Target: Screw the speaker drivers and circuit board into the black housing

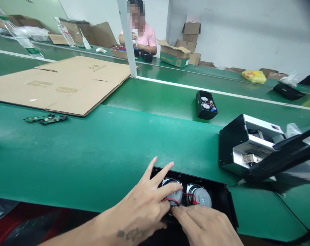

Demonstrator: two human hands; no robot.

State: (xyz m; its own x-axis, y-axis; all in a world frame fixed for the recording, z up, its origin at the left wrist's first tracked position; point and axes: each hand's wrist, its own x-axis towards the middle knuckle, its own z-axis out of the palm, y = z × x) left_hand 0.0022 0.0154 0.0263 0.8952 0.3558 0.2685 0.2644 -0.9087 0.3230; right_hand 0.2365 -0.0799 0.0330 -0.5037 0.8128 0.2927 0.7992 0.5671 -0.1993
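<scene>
A black speaker case (223, 194) lies open at the table's near edge, with two round speaker drivers (202, 198) inside. Over its left part reaches my left hand (150, 196). Three of its fingers are spread across the case rim and the left driver, while the index finger bends down beside the red wires (172, 201). My right hand (205, 223) comes from below right, its fingers pressed together at the same wires, close to the left index finger. What either hand pinches there is hidden by the fingers.
To the right stands a black and silver machine (247, 147). A second speaker case (206, 105) sits further back. Green circuit boards (46, 118) and flattened cardboard (67, 85) lie at left. Behind a white post (128, 37), a person in pink (148, 36) works among boxes.
</scene>
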